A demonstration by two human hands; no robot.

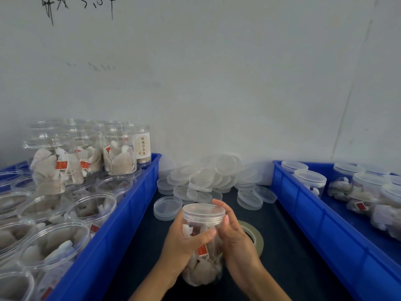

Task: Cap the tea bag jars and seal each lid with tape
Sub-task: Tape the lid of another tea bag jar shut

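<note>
From the head view, a clear jar [202,246] of tea bags stands nearly upright between two blue bins, long axis vertical, lid [203,212] upward. The left hand [184,246] wraps its body; the right hand [233,233] curls round the lid, beside a tape roll [255,235].

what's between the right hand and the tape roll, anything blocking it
Nothing visible. The tape roll lies flat on the dark table just behind the right hand, which partly hides it. That hand is on the jar and its lid, with the left hand gripping the jar body, so it must let go first.
</note>
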